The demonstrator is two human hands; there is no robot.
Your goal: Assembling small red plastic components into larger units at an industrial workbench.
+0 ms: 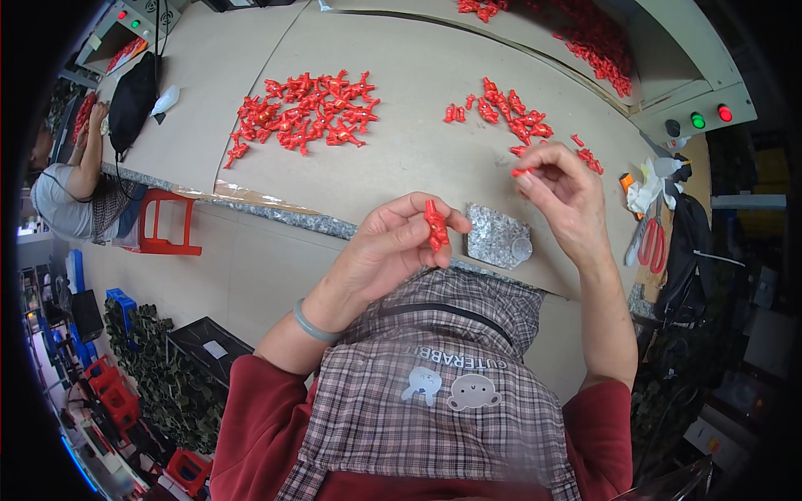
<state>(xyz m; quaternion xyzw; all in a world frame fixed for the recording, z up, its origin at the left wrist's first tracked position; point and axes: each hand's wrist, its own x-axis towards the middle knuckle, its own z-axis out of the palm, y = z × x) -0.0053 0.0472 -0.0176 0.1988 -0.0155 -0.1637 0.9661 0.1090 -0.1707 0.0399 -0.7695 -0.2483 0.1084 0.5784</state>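
Observation:
A small red figurine (435, 226) stands upright between the thumb and fingers of my left hand (396, 238), just in front of the table's near edge. My right hand (565, 196) is raised over the table, pinching a small red plastic part (521, 172) at the fingertips. Between the two hands lies a speckled grey stone slab (493, 234), with a small clear round dish (520, 250) on its right corner. Beyond the right hand is a loose group of red pieces (520, 121). A larger heap of similar red figurines (305, 113) lies farther left.
A grey machine housing (693, 83) with lit buttons stands at the right, red pieces (597, 54) inside it. Red-handled scissors (654, 246), crumpled tissue (645, 190) and a black bag (692, 259) lie at the right edge. Another person (75, 192) sits far left by a red stool (167, 225).

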